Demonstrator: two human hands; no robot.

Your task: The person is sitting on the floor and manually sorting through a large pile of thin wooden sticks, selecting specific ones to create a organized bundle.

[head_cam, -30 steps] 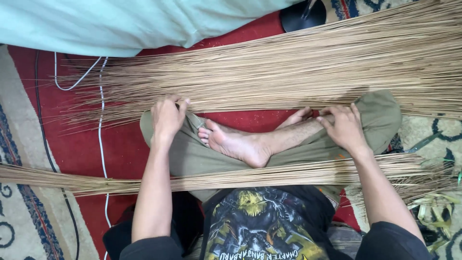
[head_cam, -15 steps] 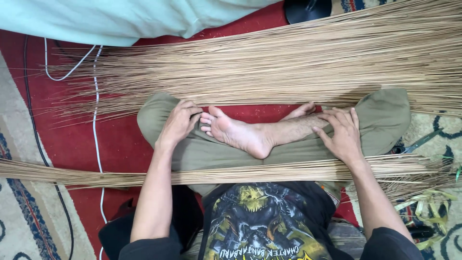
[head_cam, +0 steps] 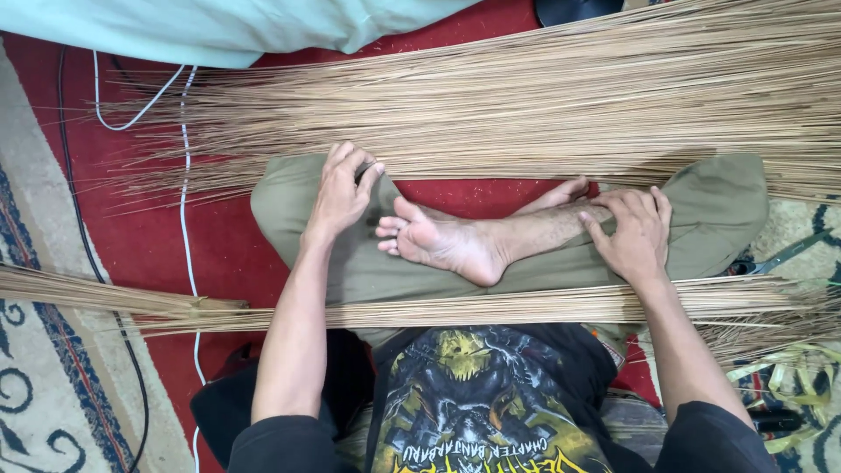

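Note:
I sit cross-legged in olive trousers (head_cam: 736, 219) with a bare foot (head_cam: 447, 245) in the middle. My left hand (head_cam: 342, 188) rests on my left knee, fingers apart, fingertips at the near edge of a wide spread of thin tan sticks (head_cam: 526, 96) on the red carpet. On my shin and right leg lies my right hand (head_cam: 635, 232), flat and holding nothing. A long bundle of the same sticks (head_cam: 526, 307) lies across my lap, below both hands.
A pale green cloth (head_cam: 219, 26) lies at the top left. A white cable (head_cam: 186, 219) and a dark cable (head_cam: 66, 158) run down the left over the red carpet (head_cam: 175, 245). A patterned rug (head_cam: 35, 394) lies at the lower left, and green strips (head_cam: 788, 368) at the lower right.
My left hand has slid a little to the right on the knee, toward the foot. My right hand stays on the leg. The view has shifted slightly.

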